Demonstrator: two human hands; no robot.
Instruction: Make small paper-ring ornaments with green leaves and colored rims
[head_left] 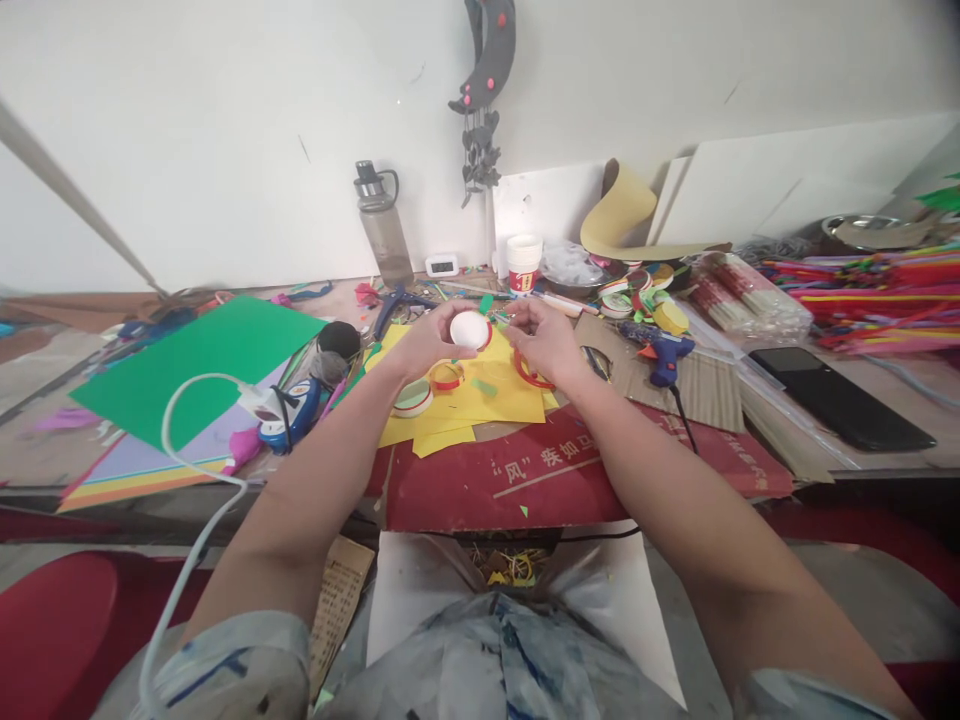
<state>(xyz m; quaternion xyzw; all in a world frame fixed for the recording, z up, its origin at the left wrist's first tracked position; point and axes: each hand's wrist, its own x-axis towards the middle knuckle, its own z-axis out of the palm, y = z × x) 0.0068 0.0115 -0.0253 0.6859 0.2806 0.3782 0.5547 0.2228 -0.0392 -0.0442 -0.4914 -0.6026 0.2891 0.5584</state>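
My left hand is closed around the edge of a white round paper cup bottom with a red rim. A small green paper piece stands at its upper right edge. Just right of it, my right hand has its fingers bent together in a pinch; whatever they hold is too small to make out. Below the hands, yellow paper sheets bear an orange ring, a pale green cup bottom and a green paper scrap. A red ring lies under my right hand.
A blue glue gun lies on cardboard at right, beside a black phone. Green paper and a white cable are at left. Behind stand a bottle and paper cups. Red cardboard lines the table's front.
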